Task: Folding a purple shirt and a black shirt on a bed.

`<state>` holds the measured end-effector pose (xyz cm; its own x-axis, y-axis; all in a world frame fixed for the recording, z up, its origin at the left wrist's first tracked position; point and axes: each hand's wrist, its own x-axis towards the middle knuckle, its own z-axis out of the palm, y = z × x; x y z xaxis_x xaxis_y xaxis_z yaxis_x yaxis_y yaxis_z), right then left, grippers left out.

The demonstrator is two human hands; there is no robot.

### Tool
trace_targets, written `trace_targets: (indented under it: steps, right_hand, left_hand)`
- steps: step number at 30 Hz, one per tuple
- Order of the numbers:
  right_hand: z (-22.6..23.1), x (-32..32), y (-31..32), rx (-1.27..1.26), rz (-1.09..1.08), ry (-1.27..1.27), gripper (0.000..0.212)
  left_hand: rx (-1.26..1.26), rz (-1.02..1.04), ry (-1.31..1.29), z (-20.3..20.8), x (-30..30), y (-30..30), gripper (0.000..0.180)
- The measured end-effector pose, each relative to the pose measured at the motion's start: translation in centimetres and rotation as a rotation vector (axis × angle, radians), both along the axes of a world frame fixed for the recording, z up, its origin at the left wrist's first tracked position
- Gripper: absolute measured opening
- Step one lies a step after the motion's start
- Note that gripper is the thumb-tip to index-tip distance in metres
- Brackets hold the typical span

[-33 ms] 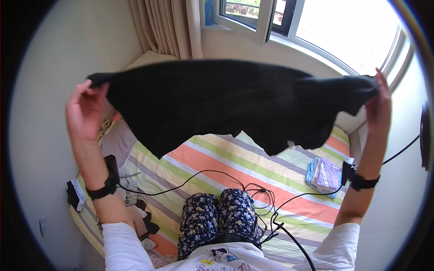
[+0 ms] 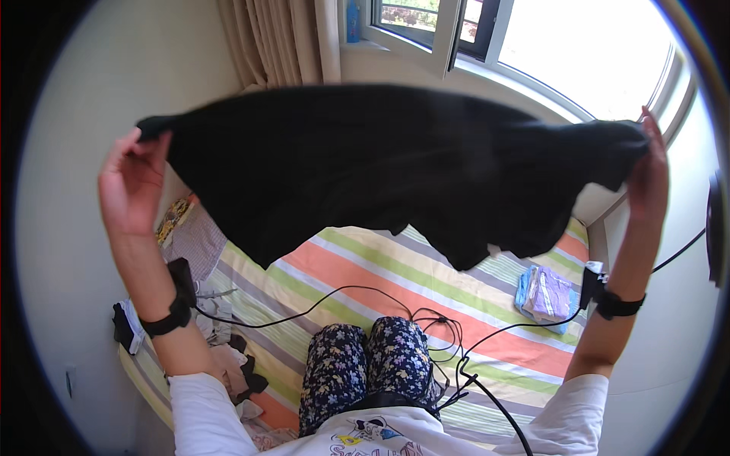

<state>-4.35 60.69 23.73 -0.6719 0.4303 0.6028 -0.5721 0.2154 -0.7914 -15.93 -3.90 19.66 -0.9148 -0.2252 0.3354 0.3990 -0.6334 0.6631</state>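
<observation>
A black garment point(image 2: 365, 167) is stretched wide in the air over the bed, its lower edge hanging in uneven points. My left hand point(image 2: 133, 182) pinches its left end between thumb and fingers. At the opposite end, my right hand point(image 2: 648, 178) grips the cloth, and the fabric partly hides those fingers. A small pale tag point(image 2: 494, 249) shows at the lower hem on the right. Whether this is a shirt or another kind of garment I cannot tell.
Beneath lies a striped bedsheet point(image 2: 319, 266). Folded blue and purple clothes point(image 2: 549, 295) rest on the right, loose clothes point(image 2: 232, 361) on the left. Black cables point(image 2: 449, 334) run from both wrist straps across the bed. Behind are a beige curtain point(image 2: 285, 45) and an open window point(image 2: 449, 38).
Both my hands have moved slightly outward and up, away from each other. The black garment is spread a little wider, and its top edge is higher.
</observation>
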Motion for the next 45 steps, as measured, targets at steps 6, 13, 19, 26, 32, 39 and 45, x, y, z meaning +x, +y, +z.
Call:
trace_targets:
  steps: [6, 13, 19, 26, 32, 39, 45]
  right_hand:
    - [1.4, -3.7, 7.5, 0.201, 0.325, -0.186, 0.038]
    - [-10.1, -19.1, 9.8, -0.213, 0.031, -0.447, 0.035]
    - [-3.8, -25.0, 13.5, -0.326, 0.161, -0.192, 0.039]
    - [2.5, -14.2, 6.1, -0.015, -0.191, 0.271, 0.034]
    - [-13.6, -6.9, -1.2, 0.046, -0.354, -0.054, 0.017]
    - [-38.2, -0.4, -5.9, 0.124, -0.247, -0.598, 0.012]
    - [-53.1, 5.4, -7.5, -0.379, -0.185, -0.956, 0.009]
  left_hand:
    - [-0.006, -0.287, 0.037, 1.0, -1.7, -1.4, 0.020]
    - [0.163, -0.256, -0.469, -12.6, -11.0, 2.1, 0.015]
    - [0.145, -0.195, -0.216, -7.3, -17.9, 4.2, 0.011]
    - [0.047, -0.112, 0.204, -0.4, -15.4, 2.7, 0.018]
    - [-0.160, -0.033, -0.063, -14.6, -8.8, 2.1, 0.031]
    - [-0.298, -0.040, -0.712, -41.0, -1.8, 1.7, 0.032]
    - [-0.460, -0.073, -1.190, -55.4, 4.4, 2.1, 0.032]
